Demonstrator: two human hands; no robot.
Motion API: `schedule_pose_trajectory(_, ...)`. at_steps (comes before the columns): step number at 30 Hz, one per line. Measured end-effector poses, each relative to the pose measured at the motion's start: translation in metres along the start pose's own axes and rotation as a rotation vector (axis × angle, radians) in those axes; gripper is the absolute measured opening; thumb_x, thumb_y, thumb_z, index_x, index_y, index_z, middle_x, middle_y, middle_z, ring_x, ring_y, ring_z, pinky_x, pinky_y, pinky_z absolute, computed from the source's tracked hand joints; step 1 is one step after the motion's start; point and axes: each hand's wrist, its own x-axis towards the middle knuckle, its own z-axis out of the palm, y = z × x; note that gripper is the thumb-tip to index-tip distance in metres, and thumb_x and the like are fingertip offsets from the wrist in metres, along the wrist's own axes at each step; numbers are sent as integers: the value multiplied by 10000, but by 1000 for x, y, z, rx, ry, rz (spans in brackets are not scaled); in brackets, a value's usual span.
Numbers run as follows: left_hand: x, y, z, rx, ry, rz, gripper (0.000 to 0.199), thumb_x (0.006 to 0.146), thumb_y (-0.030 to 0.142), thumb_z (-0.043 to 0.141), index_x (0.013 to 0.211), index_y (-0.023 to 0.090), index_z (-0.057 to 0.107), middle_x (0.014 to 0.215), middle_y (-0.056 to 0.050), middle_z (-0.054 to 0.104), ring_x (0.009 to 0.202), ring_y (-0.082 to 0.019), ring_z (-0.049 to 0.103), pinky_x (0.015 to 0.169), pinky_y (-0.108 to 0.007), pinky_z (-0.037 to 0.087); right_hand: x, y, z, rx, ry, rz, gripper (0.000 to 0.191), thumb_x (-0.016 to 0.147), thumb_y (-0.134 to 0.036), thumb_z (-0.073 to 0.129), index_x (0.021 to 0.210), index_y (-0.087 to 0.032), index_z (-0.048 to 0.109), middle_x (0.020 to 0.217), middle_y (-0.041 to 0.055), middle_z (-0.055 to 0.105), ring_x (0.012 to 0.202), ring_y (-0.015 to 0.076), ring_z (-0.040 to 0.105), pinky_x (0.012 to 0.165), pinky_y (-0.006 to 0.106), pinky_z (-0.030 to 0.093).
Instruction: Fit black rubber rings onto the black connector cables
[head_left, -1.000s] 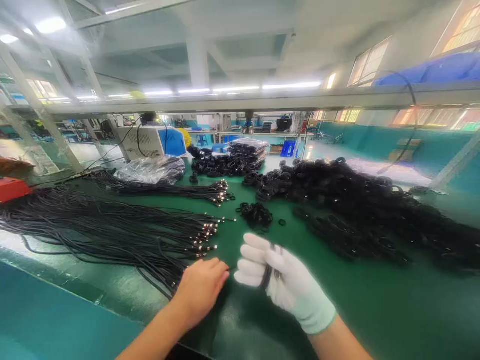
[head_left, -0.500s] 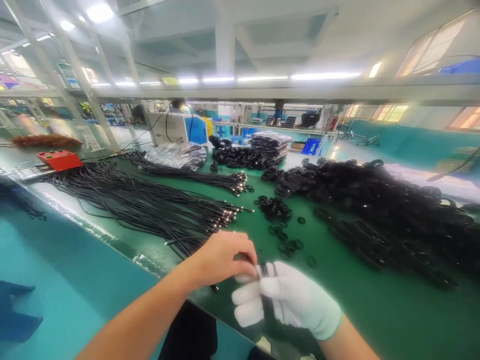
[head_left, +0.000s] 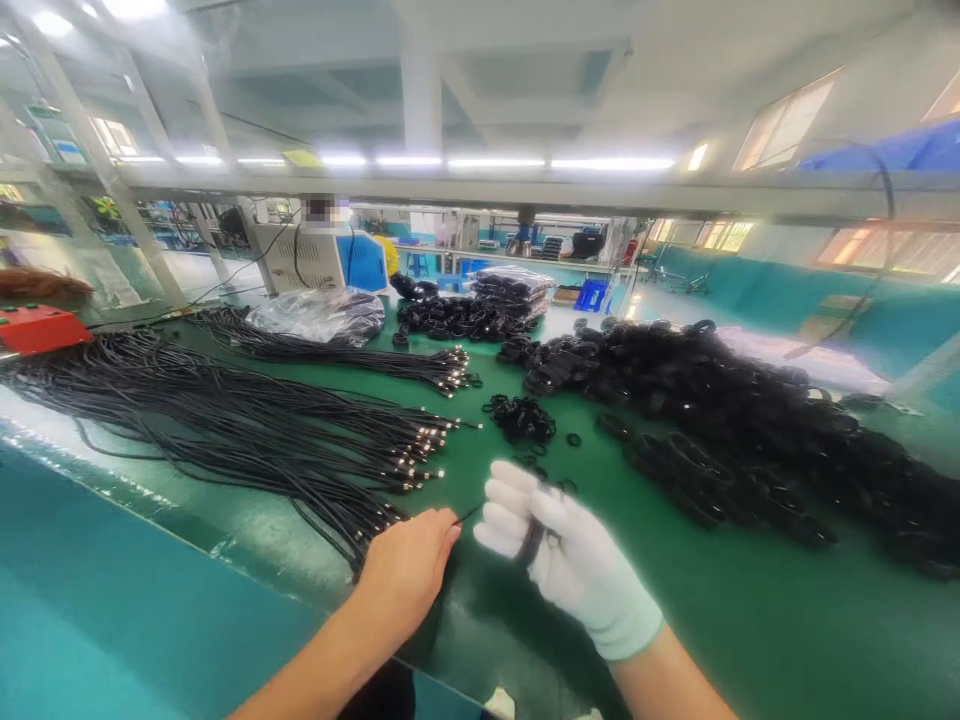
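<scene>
My bare left hand (head_left: 409, 560) is closed in a pinch on a thin black strand (head_left: 469, 514), whose tip points toward my right hand; I cannot tell whether it is a cable end or a stretched ring. In a white glove, my right hand (head_left: 555, 550) curls its fingers around a dark black bundle (head_left: 531, 543), partly hidden by the glove. The two hands are slightly apart above the bench's front edge. Beside my left hand lie long black cables (head_left: 247, 410) with metal tips. Small black rings (head_left: 521, 418) are heaped just beyond my right hand.
A large pile of black coils (head_left: 697, 400) covers the right side of the green bench (head_left: 810, 630). Further back are another black heap (head_left: 472, 318), a clear plastic bag (head_left: 319, 318) and a white-blue machine (head_left: 322, 258). A red control box (head_left: 41, 328) stands far left.
My hands have drawn apart: the left moved down and left, the right rose a little. The view has turned slightly right, so the bench things sit further left.
</scene>
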Motion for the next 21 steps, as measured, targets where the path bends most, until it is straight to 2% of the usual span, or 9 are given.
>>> schedule_pose_trajectory(3,-15,19,6,127,47,67,272,930,231,346,840,225,602,796,-21,659,726,-209,620,597,-282,339,1,-5,-1,-42,48,-42,310,849,-228,583,1149,-148,581,1046,78,627,908,182,608,933,452,425)
schedule_pose_trajectory(7,-27,37,12,182,133,214,227,876,153,414,739,211,586,702,-10,629,620,-200,576,588,-313,318,1,-4,1,-118,120,-53,346,813,-249,640,1141,-152,587,1101,104,638,955,225,627,968,494,398)
schedule_pose_trajectory(11,-21,32,2,206,309,461,199,847,144,483,662,193,535,640,2,592,576,-177,518,572,-315,281,1,3,4,-248,225,2,369,784,-247,680,1128,-149,591,1081,124,658,940,225,638,918,432,431)
schedule_pose_trajectory(13,-13,24,-12,249,355,632,191,868,192,499,679,189,526,661,3,586,603,-169,499,586,-310,282,1,8,6,-323,183,73,327,780,-213,683,1090,-139,608,1008,106,677,895,196,635,872,377,449)
schedule_pose_trajectory(16,2,12,-40,265,277,817,176,869,287,540,723,187,542,721,0,590,665,-157,498,631,-298,308,1,17,8,-312,9,140,224,811,-190,643,1022,-116,633,934,84,675,869,174,615,855,350,447)
schedule_pose_trajectory(19,14,5,-60,163,123,834,164,824,337,619,756,191,583,764,5,603,733,-147,527,712,-278,341,-1,23,8,-186,-105,185,217,848,-218,595,1025,-97,630,937,99,652,887,181,604,870,383,440)
schedule_pose_trajectory(21,20,3,-64,58,29,813,124,797,310,658,767,199,610,787,17,612,762,-137,541,758,-259,353,-3,26,9,-165,-148,264,278,846,-242,598,1088,-105,604,969,106,632,889,183,598,882,409,430)
